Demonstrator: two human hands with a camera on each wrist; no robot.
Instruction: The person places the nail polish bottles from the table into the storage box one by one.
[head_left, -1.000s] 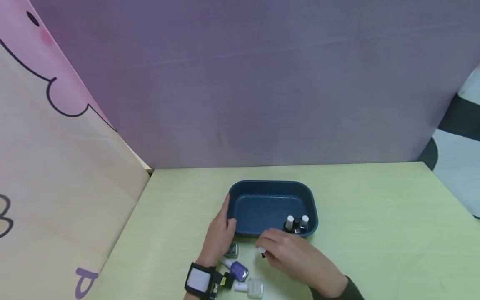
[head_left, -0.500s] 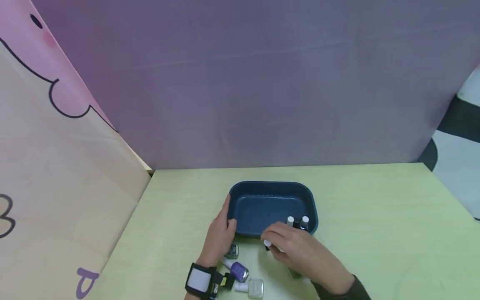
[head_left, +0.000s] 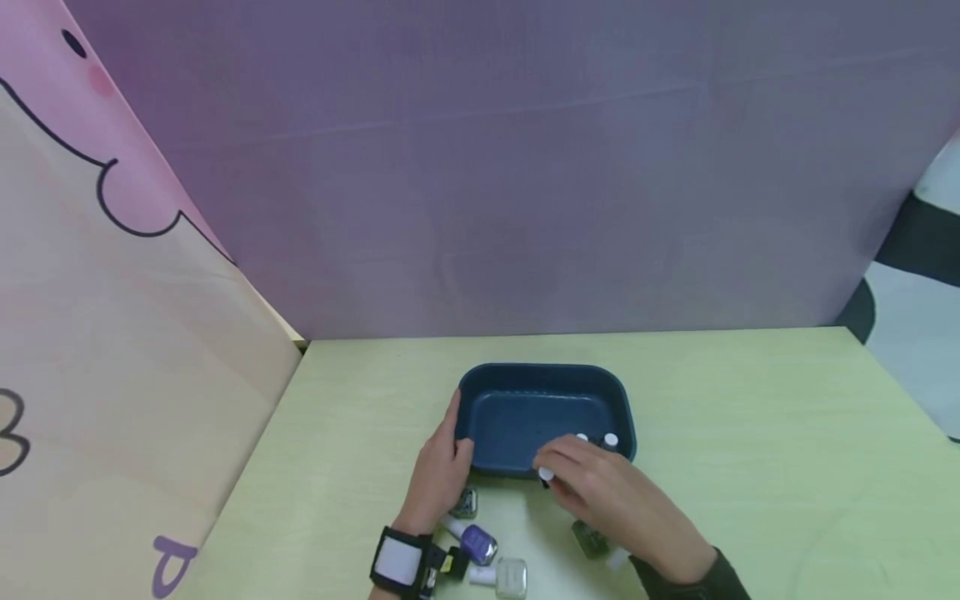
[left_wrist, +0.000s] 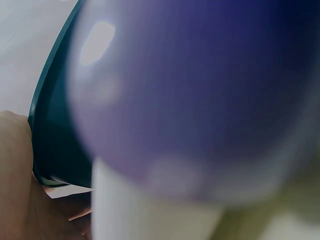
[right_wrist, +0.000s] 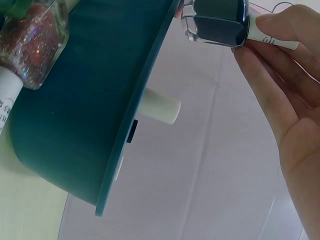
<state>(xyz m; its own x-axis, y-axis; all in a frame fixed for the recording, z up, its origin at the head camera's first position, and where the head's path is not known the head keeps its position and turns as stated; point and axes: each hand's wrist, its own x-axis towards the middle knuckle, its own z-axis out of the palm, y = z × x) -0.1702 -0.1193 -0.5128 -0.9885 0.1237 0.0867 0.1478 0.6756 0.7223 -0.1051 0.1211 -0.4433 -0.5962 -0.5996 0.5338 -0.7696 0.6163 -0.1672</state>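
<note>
My left hand (head_left: pixel 437 475) rests against the left end of the dark teal tray (head_left: pixel 517 421), index finger straight along its side and thumb at the near corner. Between finger and thumb, my right hand (head_left: pixel 592 483) pinches a nail polish bottle (right_wrist: pixel 217 20) by its white cap, just over the tray's near edge. Dark blue polish shows through the glass in the right wrist view. Inside the tray's near right corner stand several bottles, mostly hidden by my right hand; one white cap (head_left: pixel 611 441) shows. A blurred purple nail polish (left_wrist: pixel 190 100) fills most of the left wrist view.
On the table before the tray lie a purple nail polish (head_left: pixel 478 543), a clear one (head_left: pixel 512 577), a black-capped one (head_left: pixel 455 563) and a dark green one (head_left: pixel 467 502). A green bottle (head_left: pixel 590 540) lies under my right wrist. A fabric wall (head_left: pixel 525 208) stands behind.
My right hand has moved right and slightly away from me with the nail polish, up to the tray's edge. The green bottle beneath has come into view. My left hand stays put.
</note>
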